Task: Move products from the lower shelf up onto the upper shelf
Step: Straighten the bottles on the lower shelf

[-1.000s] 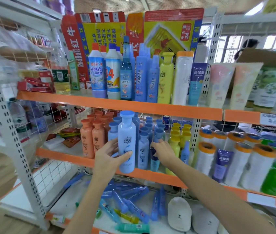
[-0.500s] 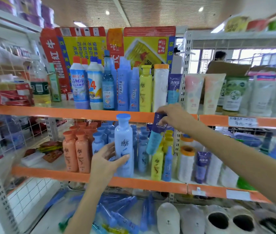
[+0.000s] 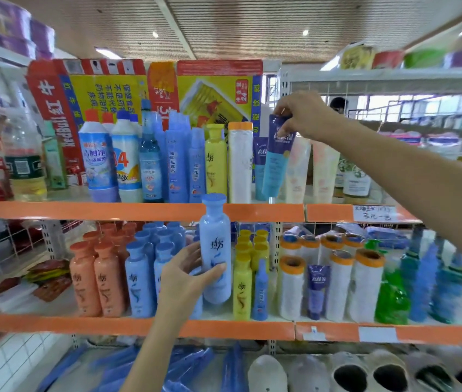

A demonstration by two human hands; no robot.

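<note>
My right hand (image 3: 302,114) pinches the top of a blue and purple tube (image 3: 276,159). The tube hangs cap down over the upper shelf (image 3: 111,211), between a white roll with an orange cap (image 3: 240,165) and pale tubes (image 3: 297,168). A matching tube (image 3: 258,168) stands just behind it. My left hand (image 3: 187,275) is wrapped around a tall light blue bottle (image 3: 215,250), lifted in front of the lower shelf (image 3: 82,325); its cap reaches the upper shelf's orange edge.
The upper shelf also holds cleaner bottles (image 3: 98,162), blue bottles and a yellow bottle (image 3: 215,162). Orange (image 3: 84,278), blue and yellow bottles, white rolls (image 3: 290,290) and a small purple tube (image 3: 317,292) fill the lower shelf. Slippers (image 3: 348,374) lie at the bottom. A person's head (image 3: 338,104) shows beyond the rack.
My right hand has carried the blue and purple tube from the lower shelf up to upper shelf height. My left hand keeps hold of the light blue bottle, now slightly raised.
</note>
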